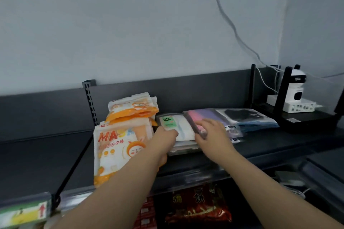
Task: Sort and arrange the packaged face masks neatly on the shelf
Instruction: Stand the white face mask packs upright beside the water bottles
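Several packaged face masks lie on the dark shelf (pixel 260 147). Orange-and-white mask packs (pixel 115 147) are stacked at the left, with more orange packs (pixel 133 108) behind them. A clear pack with a green "FACE MASK" label (pixel 178 126) lies in the middle. My left hand (pixel 165 135) rests on its left edge, fingers curled at the side of the pack. A pink-and-purple pack (pixel 201 115) overlaps it, and my right hand (pixel 212 132) holds the near end of that pack. Black and blue mask packs (pixel 247 117) lie further right.
A white security camera (pixel 297 87) on a white box (pixel 297 107) stands at the shelf's right end, with cables running up the wall. A perforated upright (pixel 91 104) divides the shelf. Red snack bags (pixel 193 206) fill the shelf below.
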